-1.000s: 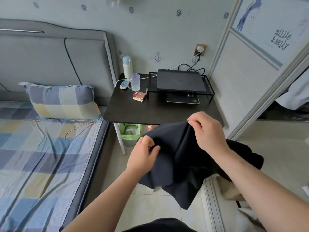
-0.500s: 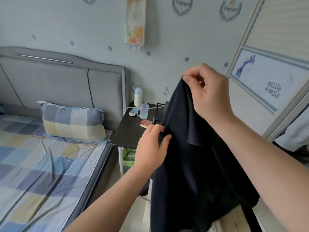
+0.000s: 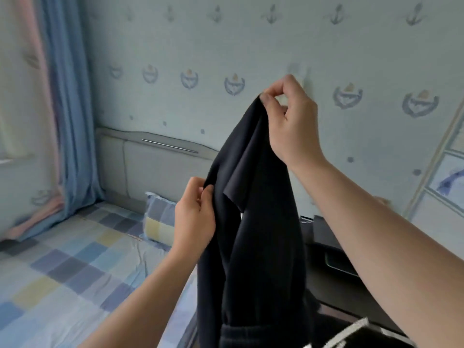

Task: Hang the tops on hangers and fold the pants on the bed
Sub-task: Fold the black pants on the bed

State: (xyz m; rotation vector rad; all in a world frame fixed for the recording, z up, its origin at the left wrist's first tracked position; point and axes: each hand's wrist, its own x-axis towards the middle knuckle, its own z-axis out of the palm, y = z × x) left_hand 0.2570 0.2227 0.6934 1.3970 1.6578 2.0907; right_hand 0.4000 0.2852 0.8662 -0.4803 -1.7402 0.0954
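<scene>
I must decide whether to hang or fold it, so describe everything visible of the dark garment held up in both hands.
The near-black garment, of soft, matte, knit-looking fabric, hangs in long vertical folds. The right hand pinches its top edge high up; the left hand grips a side edge lower down. A gathered, ribbed-looking band shows near the bottom. Its lower end runs out of frame, so its full shape cannot be told.

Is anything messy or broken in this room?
Nothing looks broken or spilled. The dark garment hangs bunched and twisted, its top pinched by the right hand, its edge gripped by the left hand. The checked sheet is a little wrinkled near the pillow.
</scene>
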